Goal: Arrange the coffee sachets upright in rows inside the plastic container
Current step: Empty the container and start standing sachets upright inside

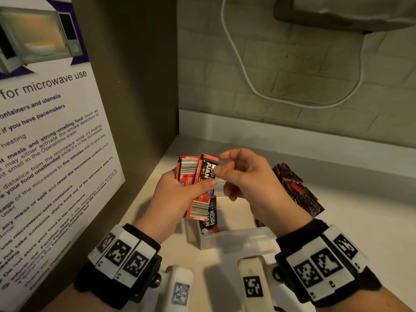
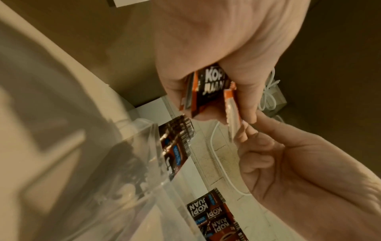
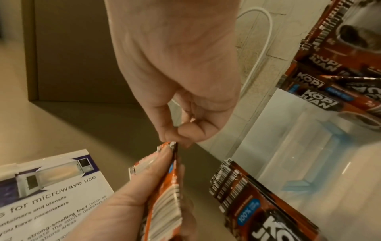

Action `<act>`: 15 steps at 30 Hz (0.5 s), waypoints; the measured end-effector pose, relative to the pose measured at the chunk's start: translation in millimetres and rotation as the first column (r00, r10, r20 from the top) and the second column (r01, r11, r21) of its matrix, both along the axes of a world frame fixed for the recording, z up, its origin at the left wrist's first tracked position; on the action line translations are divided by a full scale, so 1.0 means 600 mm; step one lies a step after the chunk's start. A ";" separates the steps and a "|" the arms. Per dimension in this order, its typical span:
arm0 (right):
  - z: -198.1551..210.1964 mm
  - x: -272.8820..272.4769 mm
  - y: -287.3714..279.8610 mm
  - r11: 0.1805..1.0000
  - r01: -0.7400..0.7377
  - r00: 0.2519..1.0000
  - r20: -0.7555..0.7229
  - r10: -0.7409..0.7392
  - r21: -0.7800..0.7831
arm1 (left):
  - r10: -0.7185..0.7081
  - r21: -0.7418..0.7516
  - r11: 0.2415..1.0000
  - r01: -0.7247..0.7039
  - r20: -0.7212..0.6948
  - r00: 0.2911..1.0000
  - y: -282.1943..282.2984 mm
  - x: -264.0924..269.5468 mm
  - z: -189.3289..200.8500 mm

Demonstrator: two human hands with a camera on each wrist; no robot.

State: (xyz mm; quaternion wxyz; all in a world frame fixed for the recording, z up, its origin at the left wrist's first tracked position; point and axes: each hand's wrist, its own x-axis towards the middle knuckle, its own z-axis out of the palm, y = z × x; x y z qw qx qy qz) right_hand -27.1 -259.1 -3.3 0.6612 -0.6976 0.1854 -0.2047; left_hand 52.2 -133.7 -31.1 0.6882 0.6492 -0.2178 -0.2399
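Note:
My left hand (image 1: 193, 181) grips a small bunch of red and black coffee sachets (image 1: 198, 176) above the clear plastic container (image 1: 238, 240). My right hand (image 1: 219, 163) pinches the top edge of the front sachet (image 1: 208, 170) between thumb and finger; the right wrist view shows the same pinch, with my right hand (image 3: 175, 141) at the sachet tips (image 3: 168, 163). A few sachets (image 1: 211, 218) stand upright at the container's left end, also seen as standing sachets (image 3: 253, 203). A loose pile of sachets (image 1: 297, 190) lies on the counter to the right.
The container sits on a pale counter (image 1: 349, 221) in a corner. A brown side panel with a microwave notice (image 1: 45, 154) stands close on the left. A white cable (image 1: 247, 82) hangs on the tiled back wall.

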 end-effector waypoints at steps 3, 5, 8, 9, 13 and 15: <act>0.000 0.000 -0.005 0.997 -0.052 0.998 0.026 0.051 0.049 | -0.041 0.003 0.999 0.041 0.028 0.999 -0.004 0.001 0.004; 0.002 -0.001 -0.009 0.992 -0.068 0.994 0.093 0.058 0.104 | 0.018 -0.006 1.000 -0.018 0.037 0.999 -0.009 0.006 0.003; 0.001 -0.008 -0.024 0.985 -0.070 0.968 0.248 0.029 0.160 | 0.176 0.034 0.984 -0.175 -0.032 0.984 -0.011 0.026 0.003; -0.002 -0.011 -0.031 0.991 -0.066 0.959 0.281 0.030 0.120 | 0.193 0.026 0.981 -0.192 -0.103 0.976 -0.010 0.033 0.004; -0.015 -0.019 -0.039 0.990 -0.088 0.939 0.324 0.118 -0.106 | 0.044 -0.197 0.973 -0.118 -0.343 0.938 -0.011 0.048 0.018; -0.022 -0.019 -0.039 0.978 -0.126 0.937 0.302 0.172 -0.166 | 0.006 -0.294 0.947 -0.126 -0.377 0.926 -0.015 0.054 0.019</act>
